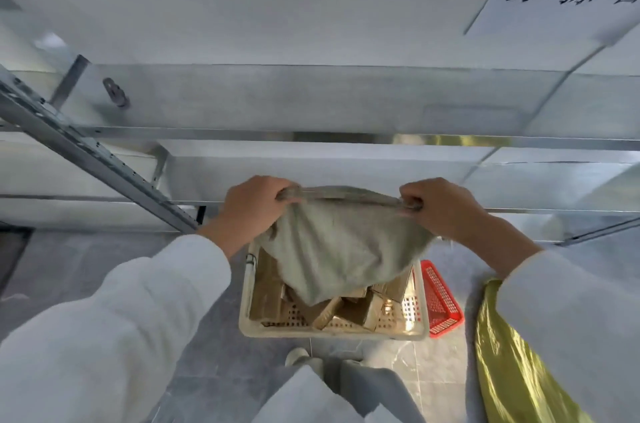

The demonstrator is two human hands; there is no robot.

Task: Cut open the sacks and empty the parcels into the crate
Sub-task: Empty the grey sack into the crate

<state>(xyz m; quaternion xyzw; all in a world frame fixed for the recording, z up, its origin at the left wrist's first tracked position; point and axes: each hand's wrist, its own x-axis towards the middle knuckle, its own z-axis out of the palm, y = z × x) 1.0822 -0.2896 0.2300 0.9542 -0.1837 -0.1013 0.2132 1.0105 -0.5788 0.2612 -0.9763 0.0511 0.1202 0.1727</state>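
A pale grey-green sack hangs upside down over a cream plastic crate on the floor. My left hand grips one upper corner of the sack and my right hand grips the other, holding its edge stretched between them. The sack's lower end droops into the crate. Several brown cardboard parcels lie jumbled in the crate, partly hidden under the sack.
A red plastic basket stands against the crate's right side. A shiny yellow-green sack lies on the grey floor at the right. A metal shelf rack rises just behind the crate. My shoes are in front of it.
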